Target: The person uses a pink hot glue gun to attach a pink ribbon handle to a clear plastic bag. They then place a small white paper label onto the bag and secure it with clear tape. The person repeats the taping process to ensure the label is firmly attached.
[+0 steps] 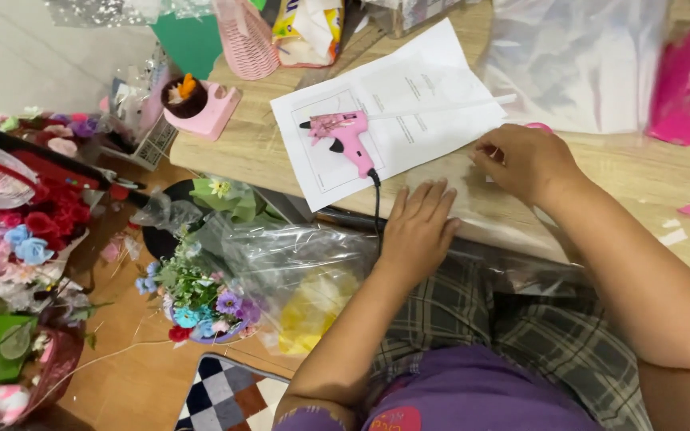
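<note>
Two hands: both rest on a clear plastic sheet at the near edge of the table.
Left hand: flat, palm down, fingers spread and straight, pressing the sheet; it grips nothing.
Right hand: knuckles up, fingers curled down onto the sheet; whether they pinch anything cannot be told.
Table: pale wood grain, cluttered along its far side.
Glue gun: pink, lying on a white printed paper just beyond the left hand, its black cord running off the table edge.
Table's far side: pink basket, small pink stand, large clear bag.
Floor: brown, with artificial flower bouquets, a plastic-wrapped yellow bundle and a checkered mat.
</note>
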